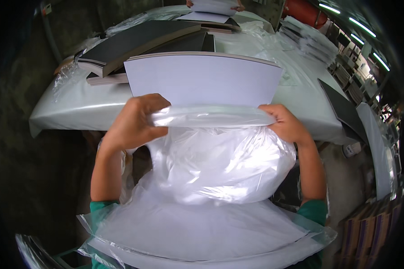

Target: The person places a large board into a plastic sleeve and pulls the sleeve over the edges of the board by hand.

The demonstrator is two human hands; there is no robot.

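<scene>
— What's the biggest thing there?
— The worktop (309,98), spread with a smooth, pale, faintly shiny cover that drops over its near edge.
— And next?
— The clear plastic (224,166): thin and glossy, crumpled into bright creases in its middle, flatter and cloudier lower down. It hangs in front of the worktop's near edge, its top gathered into a smooth, folded band.
— What about the left?
— Toward the worktop's left edge lie dark boards (143,38), matt on top with pale edges, piled askew.
— And the middle?
— A white board (202,80), plain-faced and straight-sided, just by the near edge, with a thin brownish strip along its top. The plastic band hides its lower part; I can't tell whether any of it is inside.
— The smallest?
— The hands. The left hand (143,119) is clamped on the band's left end, digits above and below it. The right hand (285,123) pinches the right end. So each grip is firm on plastic, the band stretched between.
</scene>
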